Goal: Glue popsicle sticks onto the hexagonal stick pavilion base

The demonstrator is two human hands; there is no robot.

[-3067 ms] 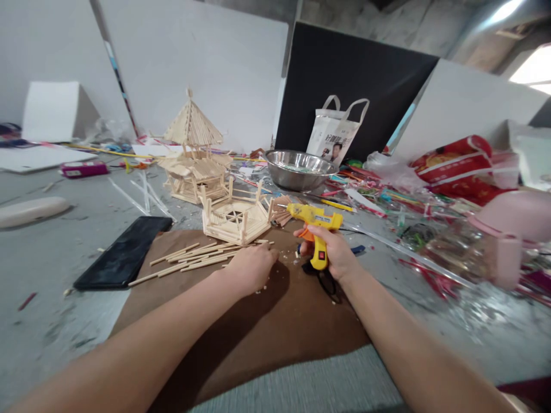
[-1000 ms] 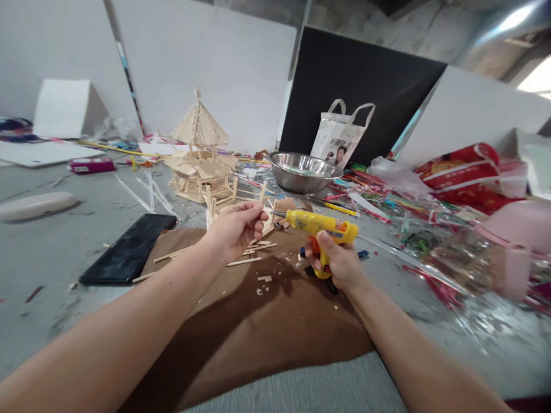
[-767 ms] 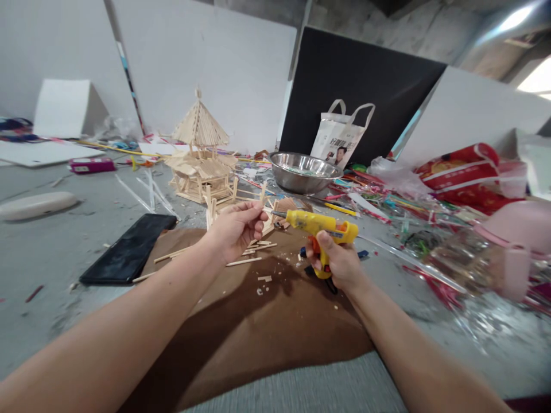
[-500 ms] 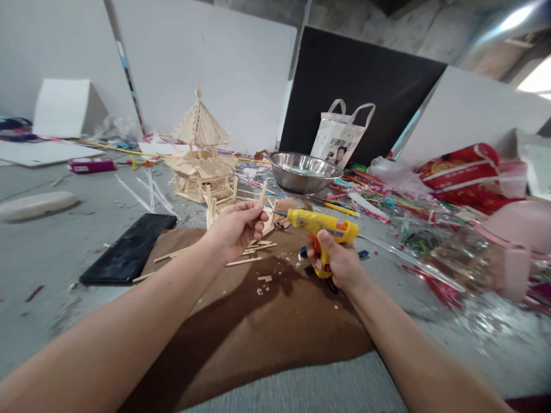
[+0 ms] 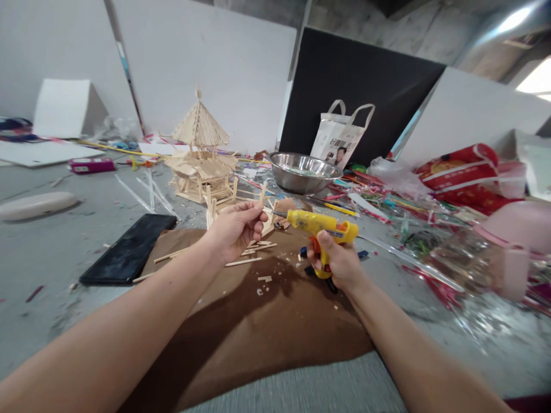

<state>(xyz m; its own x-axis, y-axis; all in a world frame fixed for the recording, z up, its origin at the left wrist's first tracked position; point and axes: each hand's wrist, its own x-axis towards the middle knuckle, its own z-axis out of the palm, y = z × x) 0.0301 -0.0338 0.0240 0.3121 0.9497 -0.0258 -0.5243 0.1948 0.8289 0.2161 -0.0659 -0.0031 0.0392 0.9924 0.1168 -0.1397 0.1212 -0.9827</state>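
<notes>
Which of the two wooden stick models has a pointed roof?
The taller model, standing farther back, left of the metal bowl: its roof rises to a tip. The lower model, partly hidden behind the left hand, shows upright posts and no roof.

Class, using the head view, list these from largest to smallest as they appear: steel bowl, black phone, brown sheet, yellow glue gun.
1. Brown sheet
2. Black phone
3. Yellow glue gun and steel bowl: unsure; they look similar, and the gun is nearer and partly covered by the right hand.
</notes>
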